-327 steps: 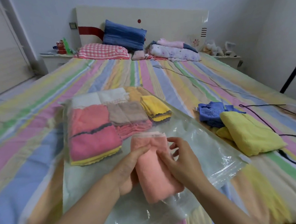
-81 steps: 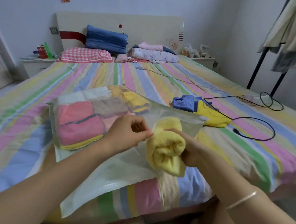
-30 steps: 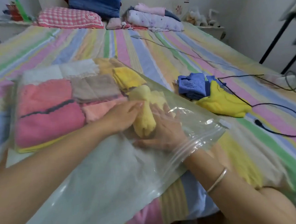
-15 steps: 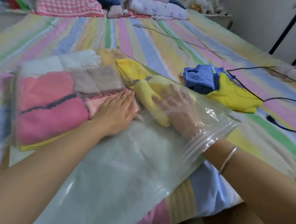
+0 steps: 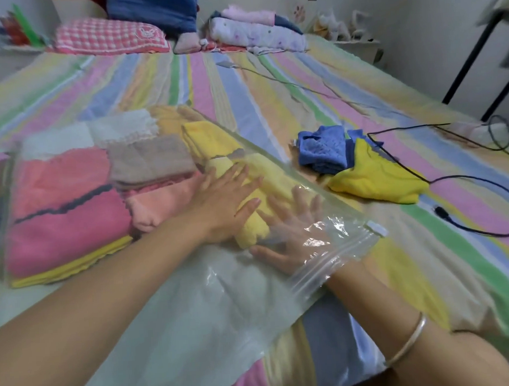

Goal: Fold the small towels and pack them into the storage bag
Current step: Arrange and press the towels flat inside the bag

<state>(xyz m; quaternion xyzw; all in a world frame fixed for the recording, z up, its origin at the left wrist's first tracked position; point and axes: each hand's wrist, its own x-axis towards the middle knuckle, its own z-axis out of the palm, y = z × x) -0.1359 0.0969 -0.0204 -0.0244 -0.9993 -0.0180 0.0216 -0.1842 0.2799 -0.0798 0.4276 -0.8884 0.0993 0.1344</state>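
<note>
A clear storage bag [image 5: 194, 314] is lying at the near edge of a striped bed [image 5: 301, 101], holding folded towels [image 5: 66, 226]. The left hand [image 5: 227, 200] is pressing flat on the plastic, fingers straight, over a pale yellow towel [image 5: 276, 174], while the right hand [image 5: 291, 235] is lying inside the bag's mouth, fingers spread open against that towel. A blue towel [image 5: 322, 151] and a yellow towel [image 5: 373, 177] are sitting loose beside the bag, toward the bed's right edge.

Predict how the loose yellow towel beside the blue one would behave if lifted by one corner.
The yellow towel would probably droop limply, since it lies crumpled in soft folds. Thin cloth, so likely light. Its textured surface should resist slipping.
</note>
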